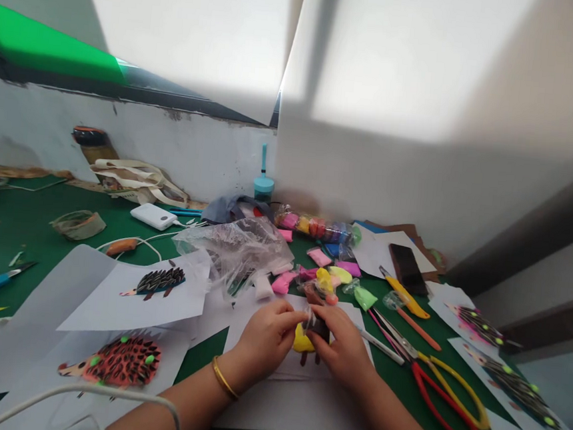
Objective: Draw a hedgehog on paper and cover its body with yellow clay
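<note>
Both hands meet over a white paper sheet (pixel 260 407) in the middle of the table. My left hand (pixel 266 337) pinches the clear plastic end of a small dark clay packet (pixel 317 326). My right hand (pixel 348 347) has its fingers closed round the packet's other side. Partly hidden beneath them, a yellow clay shape (pixel 302 340) with brown legs lies on the sheet. Just beyond the fingers are small clay packets, among them a yellow packet (pixel 325 280), a pink packet (pixel 284 282) and a green packet (pixel 363 297).
Right of my hands lie scissors (pixel 421 361), a yellow utility knife (pixel 404 293) and a phone (pixel 407 269). Crumpled plastic (pixel 243 248) and a white power bank (pixel 153 217) are farther back. Sheets with hedgehog pictures (pixel 126 359) flank both sides; a white cable (pixel 115 393) crosses the left front.
</note>
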`<state>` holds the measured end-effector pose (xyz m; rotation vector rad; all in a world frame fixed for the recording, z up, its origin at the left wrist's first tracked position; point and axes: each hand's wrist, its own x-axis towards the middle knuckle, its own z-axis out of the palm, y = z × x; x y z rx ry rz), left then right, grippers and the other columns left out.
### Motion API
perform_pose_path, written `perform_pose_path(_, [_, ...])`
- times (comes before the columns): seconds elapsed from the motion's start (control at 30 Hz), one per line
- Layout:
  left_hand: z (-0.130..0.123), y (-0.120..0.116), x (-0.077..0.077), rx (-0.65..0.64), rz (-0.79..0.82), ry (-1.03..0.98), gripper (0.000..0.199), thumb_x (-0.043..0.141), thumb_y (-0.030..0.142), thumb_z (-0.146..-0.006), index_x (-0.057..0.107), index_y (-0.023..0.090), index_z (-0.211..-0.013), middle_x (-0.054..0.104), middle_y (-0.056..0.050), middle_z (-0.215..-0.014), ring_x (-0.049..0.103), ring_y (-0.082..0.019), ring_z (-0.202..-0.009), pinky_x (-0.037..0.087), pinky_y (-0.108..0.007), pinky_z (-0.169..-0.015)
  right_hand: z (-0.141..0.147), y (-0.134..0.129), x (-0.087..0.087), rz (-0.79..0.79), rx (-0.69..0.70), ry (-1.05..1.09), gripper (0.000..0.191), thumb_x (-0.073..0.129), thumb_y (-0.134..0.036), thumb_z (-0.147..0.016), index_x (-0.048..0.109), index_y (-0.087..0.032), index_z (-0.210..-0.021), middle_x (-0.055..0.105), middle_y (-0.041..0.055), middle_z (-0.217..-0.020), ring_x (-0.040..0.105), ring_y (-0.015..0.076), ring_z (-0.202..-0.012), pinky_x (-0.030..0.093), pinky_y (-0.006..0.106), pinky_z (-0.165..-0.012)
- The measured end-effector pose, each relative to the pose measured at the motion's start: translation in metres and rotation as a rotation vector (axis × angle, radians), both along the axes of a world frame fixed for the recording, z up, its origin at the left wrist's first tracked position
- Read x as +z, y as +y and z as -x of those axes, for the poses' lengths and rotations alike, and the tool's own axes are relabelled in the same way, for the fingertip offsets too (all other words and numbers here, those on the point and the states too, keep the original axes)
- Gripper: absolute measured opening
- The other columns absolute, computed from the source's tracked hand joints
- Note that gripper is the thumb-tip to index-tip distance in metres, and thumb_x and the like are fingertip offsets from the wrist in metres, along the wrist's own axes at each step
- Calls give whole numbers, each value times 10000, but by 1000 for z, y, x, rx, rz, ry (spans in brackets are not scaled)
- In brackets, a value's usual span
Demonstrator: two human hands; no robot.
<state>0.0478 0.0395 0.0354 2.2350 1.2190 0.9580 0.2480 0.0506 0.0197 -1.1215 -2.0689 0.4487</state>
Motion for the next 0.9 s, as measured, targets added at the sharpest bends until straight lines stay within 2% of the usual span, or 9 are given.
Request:
perform_pose_path(0.1, [0, 1, -1, 23, 24, -93, 371, 462, 135, -912, 616, 261, -1224, 624, -57, -985, 585, -186, -895, 477, -327, -806, -4, 2, 0, -6, -41, -13, 370, 567, -287, -870, 564, -206, -1230, 643, 108, -1219, 578, 267, -1136, 449, 432, -999])
perform_pose_path(0.2, [1, 3, -1, 74, 72, -230, 315, 476, 181, -922, 613, 243, -1198, 635, -59, -1025, 584, -188, -934, 477, -343, -849, -19, 10, 2, 78, -147, 3, 355, 482, -335, -916, 553, -207, -1239, 644, 113, -1220, 596, 267, -1123, 476, 411, -956])
perform_pose_path(0.3, [3, 7, -1, 144, 208, -379, 256, 534, 249, -895, 644, 224, -1124, 636, -52, -965, 593, -179, -852, 495, -333, -793, -44, 23, 3, 136, -354, 30, 464, 456, -382, -923, 467, -211, -1355, 623, 110, -1269, 605, 266, -1122, 483, 404, -937])
perform_pose_path(0.37, [3, 10, -1, 157, 327, -507, 256, 567, 292, -870, 648, 208, -1097, 634, -47, -931, 599, -173, -813, 503, -326, -763, -62, 31, -1, 144, -424, -55, 482, 445, -386, -922, 464, -219, -1374, 608, 103, -1294, 585, 266, -1148, 463, 415, -964])
perform_pose_path(0.5, [3, 14, 0, 154, 515, -708, 289, 610, 334, -828, 648, 178, -1068, 629, -31, -880, 598, -154, -768, 507, -313, -748, -79, 43, -16, 103, -394, -322, 411, 479, -316, -884, 601, -174, -1251, 624, 126, -1234, 551, 287, -1163, 422, 431, -1008])
perform_pose_path(0.6, [3, 17, -2, 141, 543, -772, 314, 660, 336, -785, 656, 172, -1053, 623, -17, -842, 588, -145, -752, 499, -305, -753, -78, 45, -25, 36, -412, -422, 443, 465, -207, -861, 583, -152, -1285, 579, 138, -1295, 510, 291, -1205, 399, 436, -1030])
perform_pose_path(0.7, [3, 19, -5, 123, 538, -793, 333, 699, 310, -742, 661, 171, -1042, 625, -13, -830, 582, -144, -762, 489, -301, -765, -75, 42, -22, -26, -456, -462, 474, 494, -187, -839, 571, -169, -1307, 558, 138, -1323, 485, 308, -1212, 393, 465, -1015])
perform_pose_path(0.77, [4, 20, -6, 129, 530, -778, 325, 707, 298, -731, 668, 168, -1027, 631, -19, -837, 580, -148, -773, 485, -301, -767, -74, 39, -16, -47, -468, -463, 402, 511, -235, -850, 629, -194, -1233, 604, 126, -1240, 516, 307, -1137, 413, 465, -967])
perform_pose_path(0.9, [7, 21, -7, 155, 522, -744, 312, 697, 302, -745, 674, 172, -1028, 648, -34, -884, 581, -156, -803, 480, -298, -770, -64, 31, -7, 0, -311, -450, 273, 491, -319, -901, 731, -223, -989, 662, 89, -987, 565, 248, -933, 444, 392, -857])
